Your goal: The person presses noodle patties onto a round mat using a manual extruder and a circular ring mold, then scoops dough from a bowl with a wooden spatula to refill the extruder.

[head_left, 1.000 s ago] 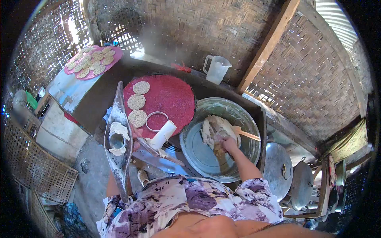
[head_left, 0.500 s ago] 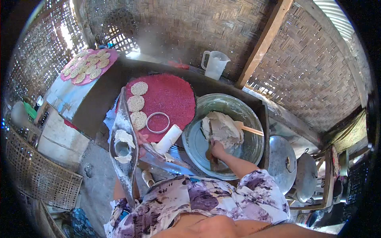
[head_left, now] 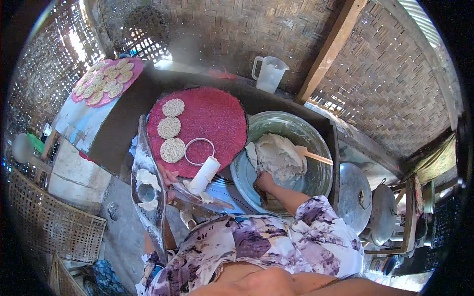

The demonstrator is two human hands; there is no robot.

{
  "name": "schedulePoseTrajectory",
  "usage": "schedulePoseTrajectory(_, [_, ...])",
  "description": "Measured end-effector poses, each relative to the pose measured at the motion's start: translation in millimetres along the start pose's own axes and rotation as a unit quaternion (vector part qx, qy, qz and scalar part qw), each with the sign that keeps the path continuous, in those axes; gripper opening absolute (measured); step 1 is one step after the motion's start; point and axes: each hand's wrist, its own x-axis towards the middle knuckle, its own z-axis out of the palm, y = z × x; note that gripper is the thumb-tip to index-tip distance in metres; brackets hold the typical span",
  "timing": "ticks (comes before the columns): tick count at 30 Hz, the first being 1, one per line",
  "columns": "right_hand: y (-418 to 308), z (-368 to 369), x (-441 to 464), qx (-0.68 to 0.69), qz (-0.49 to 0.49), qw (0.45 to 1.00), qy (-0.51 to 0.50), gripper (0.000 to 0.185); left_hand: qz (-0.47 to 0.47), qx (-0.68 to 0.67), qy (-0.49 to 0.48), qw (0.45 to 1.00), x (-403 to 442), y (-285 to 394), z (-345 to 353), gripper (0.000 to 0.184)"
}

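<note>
My left hand (head_left: pixel 169 176) is closed on a long wooden press piece (head_left: pixel 147 209) with a round metal-lined hole and pale dough around its rim. Beside those fingers lies a second wooden press piece (head_left: pixel 219 201) bearing a white cylinder (head_left: pixel 205 176); dough clings to its base. Inside the large metal basin (head_left: pixel 323 190), my right hand (head_left: pixel 265 181) grips a flat, dark wooden stick (head_left: pixel 267 201). That hand is at the near side of a mound of pale dough (head_left: pixel 280 157). A light wooden spatula (head_left: pixel 318 157) is stuck in the mound's right side.
Three round noodle-like discs (head_left: pixel 169 127) and a white ring (head_left: pixel 186 151) lie on a round red mat (head_left: pixel 212 118). Behind stands a plastic jug (head_left: pixel 270 75). More discs rest on a pink mat (head_left: pixel 102 98) at the left. Metal lids (head_left: pixel 352 190) stand at the right.
My right hand has drawn slightly toward me and left, and the stick's upper part no longer shows against the dough. The holed press piece has shifted slightly left and down.
</note>
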Motion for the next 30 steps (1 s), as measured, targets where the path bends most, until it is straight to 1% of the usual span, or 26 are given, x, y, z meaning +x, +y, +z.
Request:
schedulePoseTrajectory(2, [1, -3, -3, -0.016, -0.030, 0.999, -0.037, 0.030, 0.001, -0.007, -0.008, 1.000, 4, 2, 6, 0.029])
schedulePoseTrajectory(4, [0, -9, -10, 0.103, 0.017, 0.983, -0.148, 0.024, 0.003, -0.009, -0.016, 1.000, 6, 5, 9, 0.028])
schedulePoseTrajectory(5, [-2, -12, -14, 0.164, 0.040, 0.965, -0.203, 0.021, 0.004, -0.010, -0.018, 1.000, 6, 8, 12, 0.028])
schedulePoseTrajectory(6, [-11, -29, -24, 0.278, 0.088, 0.928, -0.234, 0.018, 0.005, -0.010, -0.022, 1.000, 7, 10, 14, 0.028])
schedulePoseTrajectory(7, [-24, -56, -35, 0.385, 0.134, 0.875, -0.261, 0.016, 0.007, -0.011, -0.024, 1.000, 8, 11, 16, 0.028])
schedulePoseTrajectory(8, [-28, -74, -39, 0.484, 0.178, 0.808, -0.286, 0.013, 0.008, -0.013, -0.027, 1.000, 7, 14, 18, 0.028])
schedulePoseTrajectory(11, [6, -86, -24, 0.355, 0.212, 0.862, -0.294, 0.013, 0.015, -0.013, -0.034, 0.999, 9, 21, 24, 0.027])
schedulePoseTrajectory(14, [-11, -150, -57, 0.302, 0.143, 0.885, -0.325, 0.016, 0.024, -0.017, -0.048, 0.998, 17, 29, 34, 0.027])
schedulePoseTrajectory(17, [2, -195, -76, 0.275, 0.086, 0.884, -0.368, 0.030, 0.031, -0.033, -0.072, 0.996, 34, 45, 57, 0.026])
schedulePoseTrajectory(20, [1, -254, -100, 0.316, 0.086, 0.826, -0.459, 0.032, 0.013, -0.066, -0.113, 0.991, 55, 61, 92, 0.026])
schedulePoseTrajectory(21, [-2, -273, -111, 0.323, 0.080, 0.822, -0.462, 0.033, -0.004, -0.082, -0.130, 0.988, 62, 66, 106, 0.026])
schedulePoseTrajectory(23, [-11, -310, -135, 0.338, 0.069, 0.815, -0.465, 0.034, -0.095, -0.163, -0.168, 0.968, 80, 72, 136, 0.026])
schedulePoseTrajectory(24, [-15, -327, -144, 0.324, 0.049, 0.822, -0.465, 0.038, -0.124, -0.173, -0.182, 0.960, 87, 77, 153, 0.026])
schedulePoseTrajectory(25, [-17, -342, -153, 0.300, 0.029, 0.834, -0.462, 0.038, -0.009, 0.042, -0.196, 0.980, 92, 83, 170, 0.025])
schedulePoseTrajectory(26, [-16, -358, -161, 0.275, 0.009, 0.845, -0.458, 0.038, -0.017, -0.056, -0.264, 0.963, 112, 68, 174, 0.028])
schedulePoseTrajectory(27, [-14, -371, -167, 0.249, -0.011, 0.855, -0.456, 0.039, -0.102, -0.161, -0.268, 0.944, 121, 54, 187, 0.034])
schedulePoseTrajectory(28, [-9, -382, -170, 0.228, -0.038, 0.846, -0.481, 0.040, 0.030, -0.014, -0.298, 0.954, 125, 50, 200, 0.037])
schedulePoseTrajectory(29, [-10, -394, -176, 0.221, -0.050, 0.855, -0.466, 0.040, 0.162, 0.134, -0.312, 0.927, 128, 46, 212, 0.040])
schedulePoseTrajectory(30, [-14, -408, -187, 0.214, -0.063, 0.864, -0.452, 0.040, 0.188, 0.159, -0.324, 0.914, 128, 30, 225, 0.043])
